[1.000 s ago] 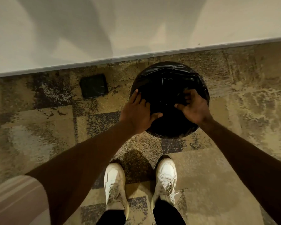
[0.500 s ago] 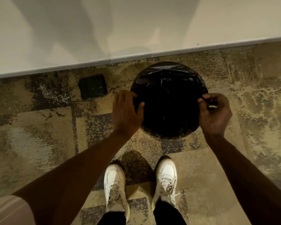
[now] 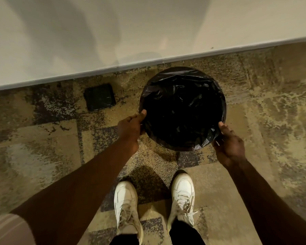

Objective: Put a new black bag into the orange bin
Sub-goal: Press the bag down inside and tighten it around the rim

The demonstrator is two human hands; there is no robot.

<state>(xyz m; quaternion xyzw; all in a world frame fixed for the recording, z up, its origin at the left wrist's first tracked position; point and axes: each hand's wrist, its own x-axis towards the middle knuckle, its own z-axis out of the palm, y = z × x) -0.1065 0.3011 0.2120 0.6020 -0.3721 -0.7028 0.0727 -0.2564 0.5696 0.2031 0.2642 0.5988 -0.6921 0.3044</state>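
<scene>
A round bin stands on the carpet near the wall, seen from straight above. A black bag [image 3: 182,106] lines it and folds over the whole rim, so none of the bin's orange shows. My left hand [image 3: 131,127] grips the bag's edge at the rim's left side, thumb on top. My right hand [image 3: 228,144] holds the bag's folded edge at the rim's lower right, thumb pressing on the plastic.
A flat black square packet [image 3: 100,99] lies on the carpet left of the bin. A pale wall with a grey baseboard [image 3: 166,60] runs just behind it. My white shoes [image 3: 126,206] stand close in front of the bin.
Both hands moved from the bag's middle out to the rim. The left now pinches the left edge; the right slid down to the lower right edge.
</scene>
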